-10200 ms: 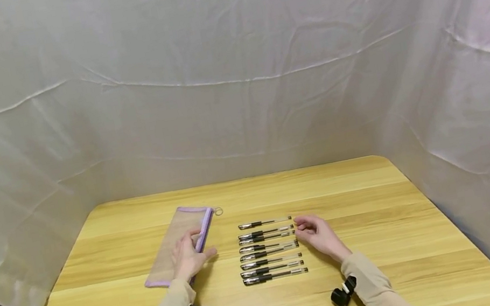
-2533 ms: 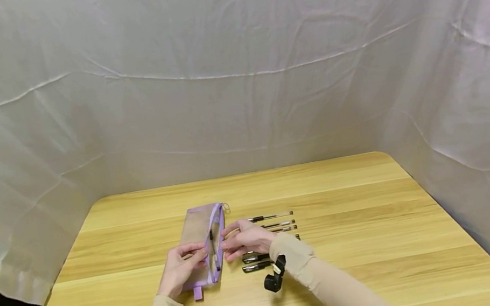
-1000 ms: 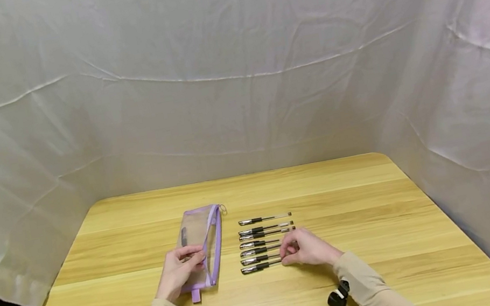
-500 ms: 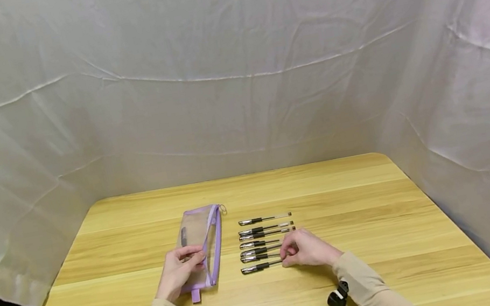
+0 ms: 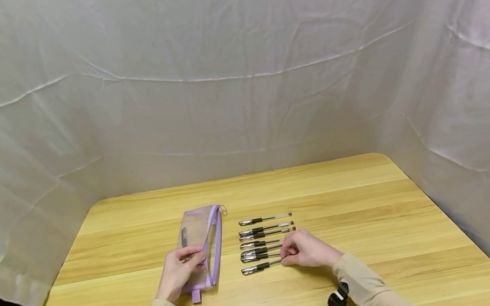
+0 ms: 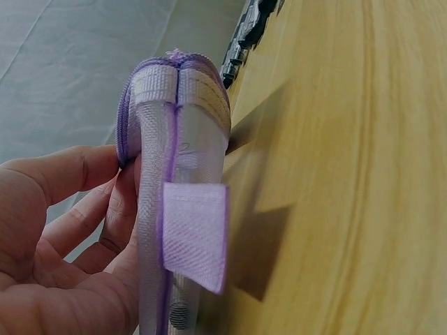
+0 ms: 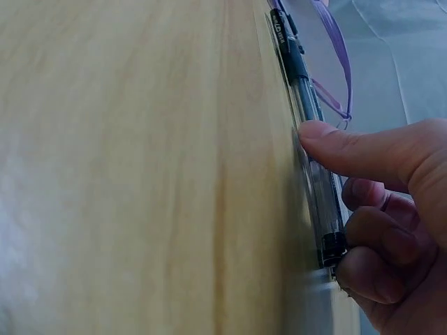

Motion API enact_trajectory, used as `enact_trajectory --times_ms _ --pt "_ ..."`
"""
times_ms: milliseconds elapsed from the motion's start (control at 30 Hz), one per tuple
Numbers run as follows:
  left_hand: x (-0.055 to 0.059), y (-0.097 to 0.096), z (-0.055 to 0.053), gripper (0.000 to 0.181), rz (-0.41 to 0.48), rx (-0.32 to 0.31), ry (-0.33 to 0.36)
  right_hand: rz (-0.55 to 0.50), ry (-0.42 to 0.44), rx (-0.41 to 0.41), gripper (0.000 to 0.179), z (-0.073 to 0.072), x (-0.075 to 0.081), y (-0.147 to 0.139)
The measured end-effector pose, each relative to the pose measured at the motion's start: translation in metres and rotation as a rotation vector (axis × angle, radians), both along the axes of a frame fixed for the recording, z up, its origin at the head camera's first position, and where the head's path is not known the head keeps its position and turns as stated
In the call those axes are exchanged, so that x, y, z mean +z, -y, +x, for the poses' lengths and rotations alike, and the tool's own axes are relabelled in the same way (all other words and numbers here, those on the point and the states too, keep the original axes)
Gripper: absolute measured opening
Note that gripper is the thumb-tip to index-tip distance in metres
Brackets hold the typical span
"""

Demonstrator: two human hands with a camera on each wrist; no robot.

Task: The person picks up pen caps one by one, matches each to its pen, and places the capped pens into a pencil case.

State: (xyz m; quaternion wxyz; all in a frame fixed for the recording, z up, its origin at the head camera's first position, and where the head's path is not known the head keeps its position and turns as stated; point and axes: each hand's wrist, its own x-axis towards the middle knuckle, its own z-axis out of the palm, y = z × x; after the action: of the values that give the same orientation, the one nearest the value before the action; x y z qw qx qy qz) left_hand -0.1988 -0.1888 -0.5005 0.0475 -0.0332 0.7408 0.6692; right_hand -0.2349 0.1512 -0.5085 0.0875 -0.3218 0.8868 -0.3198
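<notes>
My left hand (image 5: 180,269) pinches the near rim of a mesh pencil case (image 5: 192,220) with purple trim. Its zip gapes along the right side, and the dark grip of a gel pen (image 5: 184,237) shows through the mesh. In the left wrist view, thumb and fingers hold the zip edge of the case (image 6: 174,139). My right hand (image 5: 308,249) grips the nearest gel pen (image 5: 256,268) in the row by its clear barrel end. Seen from the right wrist, the thumb lies on the barrel of that pen (image 7: 297,66) and the other fingers curl behind.
Beyond the held pen lie several more black gel pens (image 5: 258,230) in a row, caps to the left; two of them lie close together. The wooden table (image 5: 391,258) is bordered by a grey cloth curtain (image 5: 239,121) at the back and sides.
Since the oldest frame, the case has shifted right and opened, and one pen has gone into it. My right hand has returned from the case to the row; the second-nearest pen slid away from me.
</notes>
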Motion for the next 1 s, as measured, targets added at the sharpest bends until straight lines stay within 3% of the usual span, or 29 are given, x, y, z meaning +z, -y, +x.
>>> enact_trajectory --times_ms 533,1000 --pt "-0.001 0.001 0.0 0.033 0.0 -0.006 0.009 -0.059 0.109 0.018 0.004 0.002 0.01 -0.002" --pt "-0.001 0.002 0.0 0.033 -0.001 -0.014 -0.006 -0.124 0.204 0.071 0.017 0.0 0.014 0.001"
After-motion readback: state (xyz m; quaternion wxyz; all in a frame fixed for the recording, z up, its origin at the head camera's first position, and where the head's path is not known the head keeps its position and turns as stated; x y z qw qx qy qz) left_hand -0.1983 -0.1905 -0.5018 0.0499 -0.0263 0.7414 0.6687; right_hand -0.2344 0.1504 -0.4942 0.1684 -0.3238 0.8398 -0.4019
